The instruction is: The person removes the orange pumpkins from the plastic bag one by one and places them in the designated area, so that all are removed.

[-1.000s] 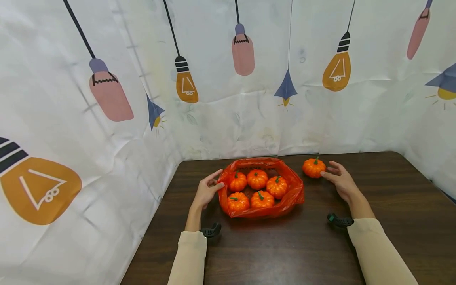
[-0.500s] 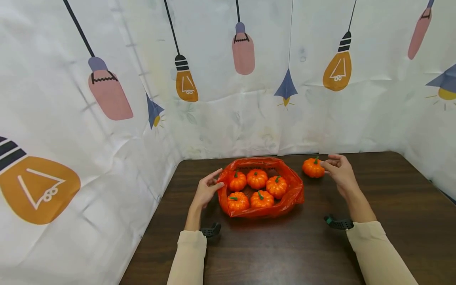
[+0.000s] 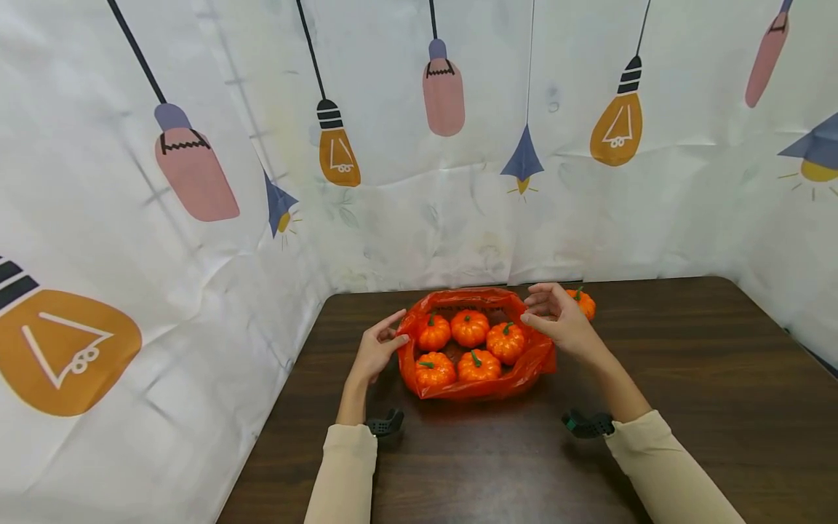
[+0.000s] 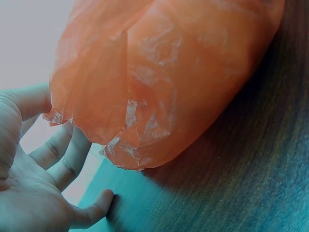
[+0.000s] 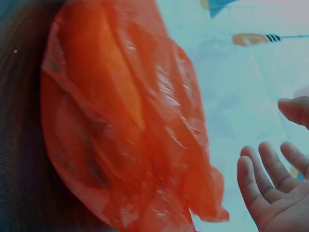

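A red plastic bag (image 3: 458, 391) lies on the table with its mouth spread wide, and several small orange pumpkins (image 3: 479, 365) with green stems sit inside it. My left hand (image 3: 374, 355) pinches the bag's left rim between thumb and fingers; the left wrist view shows the thin plastic (image 4: 159, 96) caught there. At the bag's right rim hovers my right hand (image 3: 564, 324), holding nothing. Its fingers (image 5: 270, 157) are spread apart from the plastic in the right wrist view. One more pumpkin (image 3: 585, 304) rests on the table behind the right hand, partly hidden by it.
The dark wooden table (image 3: 687, 378) ends at a white cloth wall (image 3: 419, 240) printed with hanging lamps, close behind the bag. Another cloth wall stands along the left side. Dark wrist straps (image 3: 587, 424) sit on both wrists.
My right hand has moved left from the lone pumpkin to the bag's right rim, leaving that pumpkin on the table. The left hand has kept its hold on the bag.
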{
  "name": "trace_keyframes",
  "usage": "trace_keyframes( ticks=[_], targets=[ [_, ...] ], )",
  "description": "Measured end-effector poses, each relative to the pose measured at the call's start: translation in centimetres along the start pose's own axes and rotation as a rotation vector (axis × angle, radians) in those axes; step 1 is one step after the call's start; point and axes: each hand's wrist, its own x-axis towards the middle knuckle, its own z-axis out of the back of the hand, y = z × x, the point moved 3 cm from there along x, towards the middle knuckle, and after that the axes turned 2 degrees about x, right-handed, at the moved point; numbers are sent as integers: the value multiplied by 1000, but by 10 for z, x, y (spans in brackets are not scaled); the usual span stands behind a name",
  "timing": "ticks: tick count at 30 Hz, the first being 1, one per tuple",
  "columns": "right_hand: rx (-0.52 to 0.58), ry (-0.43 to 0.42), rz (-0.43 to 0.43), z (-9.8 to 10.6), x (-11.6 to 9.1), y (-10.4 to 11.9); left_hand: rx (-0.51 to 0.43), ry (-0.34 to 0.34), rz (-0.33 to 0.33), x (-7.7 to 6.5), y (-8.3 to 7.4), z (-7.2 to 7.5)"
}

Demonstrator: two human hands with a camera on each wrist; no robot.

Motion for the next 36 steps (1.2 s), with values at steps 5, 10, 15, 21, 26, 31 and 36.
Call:
trace_keyframes(
  ticks=[5, 10, 15, 21, 26, 31, 36],
  targets=[
    [-146, 61, 25, -14, 1, -5, 5, -7, 0, 0, 0, 0],
    [-239, 102, -21, -16, -1, -15, 1, -2, 2, 1, 2, -1],
    [-343, 134, -35, -17, 0, -23, -5, 0, 0, 0, 1, 0],
    [-423, 155, -47, -19, 1, -29, 3, 7, 1, 2, 1, 0],
    [-469, 149, -52, -20, 2, -35, 1, 31, 27, 0, -3, 1],
    [-520, 138, -39, -24, 6, -44, -13, 55, 46, -9, -26, 2],
    [-532, 139, -49, -29, 6, -47, -14, 54, 35, -11, -32, 1]
  ],
)
